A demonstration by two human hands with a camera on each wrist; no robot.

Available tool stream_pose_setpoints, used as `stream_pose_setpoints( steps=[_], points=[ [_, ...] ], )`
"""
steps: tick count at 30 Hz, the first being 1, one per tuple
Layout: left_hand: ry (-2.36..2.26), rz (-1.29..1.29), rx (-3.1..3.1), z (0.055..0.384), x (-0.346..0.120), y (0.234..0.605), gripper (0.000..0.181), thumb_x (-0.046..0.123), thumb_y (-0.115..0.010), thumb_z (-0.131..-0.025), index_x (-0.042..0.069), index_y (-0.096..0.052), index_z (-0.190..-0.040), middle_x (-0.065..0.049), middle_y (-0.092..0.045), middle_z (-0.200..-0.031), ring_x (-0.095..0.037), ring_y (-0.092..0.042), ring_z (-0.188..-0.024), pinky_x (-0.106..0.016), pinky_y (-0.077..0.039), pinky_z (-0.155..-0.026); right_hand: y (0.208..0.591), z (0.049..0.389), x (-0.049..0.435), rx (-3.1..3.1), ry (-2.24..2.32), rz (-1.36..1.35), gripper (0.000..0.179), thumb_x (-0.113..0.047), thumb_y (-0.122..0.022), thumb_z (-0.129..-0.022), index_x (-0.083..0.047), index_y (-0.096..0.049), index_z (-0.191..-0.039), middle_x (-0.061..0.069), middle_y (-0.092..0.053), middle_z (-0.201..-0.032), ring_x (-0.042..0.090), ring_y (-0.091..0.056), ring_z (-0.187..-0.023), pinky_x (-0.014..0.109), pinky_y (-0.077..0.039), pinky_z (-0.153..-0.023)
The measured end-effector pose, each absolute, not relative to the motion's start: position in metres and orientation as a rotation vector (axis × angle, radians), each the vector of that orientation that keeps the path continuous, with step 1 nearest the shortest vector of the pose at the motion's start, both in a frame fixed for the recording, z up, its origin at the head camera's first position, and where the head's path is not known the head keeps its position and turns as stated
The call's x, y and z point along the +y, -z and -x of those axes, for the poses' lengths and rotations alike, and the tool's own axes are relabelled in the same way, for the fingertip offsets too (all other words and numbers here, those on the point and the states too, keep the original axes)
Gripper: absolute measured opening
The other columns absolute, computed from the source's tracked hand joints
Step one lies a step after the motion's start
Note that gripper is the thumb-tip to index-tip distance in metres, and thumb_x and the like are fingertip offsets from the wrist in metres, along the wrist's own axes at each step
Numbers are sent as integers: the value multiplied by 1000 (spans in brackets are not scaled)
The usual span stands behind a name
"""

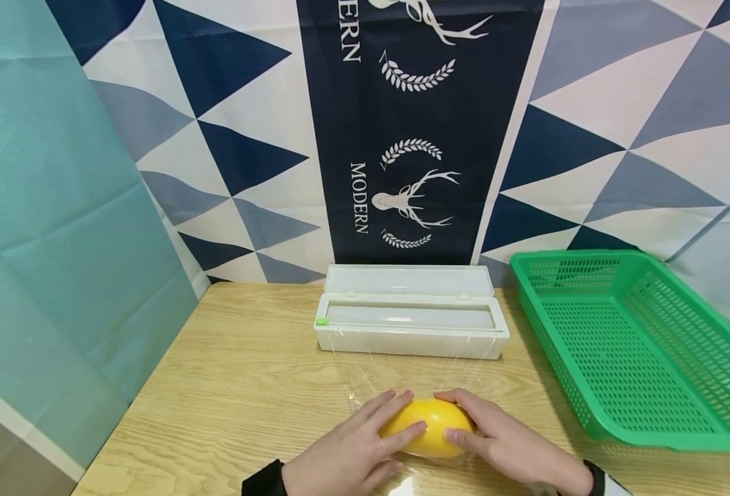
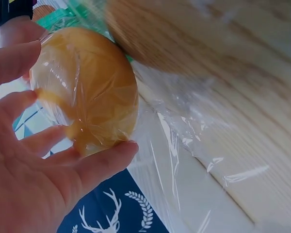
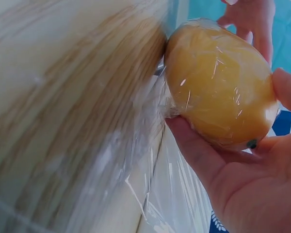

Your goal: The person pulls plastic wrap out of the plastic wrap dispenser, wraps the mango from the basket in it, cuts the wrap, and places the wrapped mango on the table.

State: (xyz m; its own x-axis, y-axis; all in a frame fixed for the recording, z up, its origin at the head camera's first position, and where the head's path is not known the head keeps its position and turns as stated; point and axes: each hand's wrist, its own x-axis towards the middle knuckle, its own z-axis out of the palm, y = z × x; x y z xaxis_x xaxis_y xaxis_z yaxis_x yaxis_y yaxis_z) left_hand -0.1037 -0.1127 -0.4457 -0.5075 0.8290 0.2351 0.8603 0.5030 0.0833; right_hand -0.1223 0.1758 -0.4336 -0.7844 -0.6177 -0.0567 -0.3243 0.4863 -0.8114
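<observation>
A smooth, oval yellow fruit (image 1: 436,421), with a small dark green spot at one end in the right wrist view, lies at the front of the table in clear plastic wrap (image 2: 172,141). My left hand (image 1: 355,448) holds it from the left, fingers spread over its side and thumb at its edge. From the other side my right hand (image 1: 504,437) grips it, thumb and fingers curved around the end. Film clings tightly to the fruit (image 3: 218,87) in both wrist views, and a loose sheet trails along the wood toward the white cling film dispenser (image 1: 411,344).
Behind the hands the dispenser stands with its lid (image 1: 409,280) raised, a roll inside and a small green slider at its left. A green perforated basket (image 1: 588,406) sits on the right of the wooden table (image 1: 228,386). Patterned cloth (image 1: 253,172) hangs behind.
</observation>
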Motion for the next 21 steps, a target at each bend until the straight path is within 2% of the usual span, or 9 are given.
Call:
stream_pose_setpoints(
  steps=[7,10,14,17,21],
  points=[
    [222,1423,-2614,104,-112,447,75,38,-60,-100,18,-19,-161,-9,-16,-165,-27,-29,-146,-40,-39,-111,435,122,176,2450,1150,850,51,-40,-48,-105,-10,-46,-145,-1,-53,-138,14,-53,-118,28,-46,-95],
    [221,1411,-2616,106,-111,448,77,38,-59,-101,16,-15,-161,-7,-18,-164,-25,-29,-145,-41,-38,-111,436,122,176,2490,1124,840,53,-42,-47,-105,-9,-46,-146,0,-53,-139,17,-53,-121,32,-46,-99],
    [218,1399,-2592,109,-109,449,77,37,-60,-100,14,-18,-160,-6,-24,-163,-23,-31,-145,-40,-37,-112,434,123,175,2539,1102,789,57,-45,-46,-104,-7,-46,-147,5,-53,-142,26,-50,-128,48,-43,-104],
    [237,1392,-2581,112,-107,448,78,38,-63,-98,14,-22,-160,-5,-29,-161,-23,-35,-143,-39,-38,-111,433,124,174,2607,1053,807,57,-45,-46,-104,-6,-48,-145,7,-53,-141,29,-49,-129,57,-41,-103],
    [241,1388,-2595,116,-104,446,79,39,-65,-97,14,-25,-159,-4,-33,-159,-20,-38,-140,-37,-38,-111,434,123,172,2785,939,905,50,-43,-49,-104,-8,-55,-139,3,-55,-136,25,-53,-123,56,-45,-99]
  ],
)
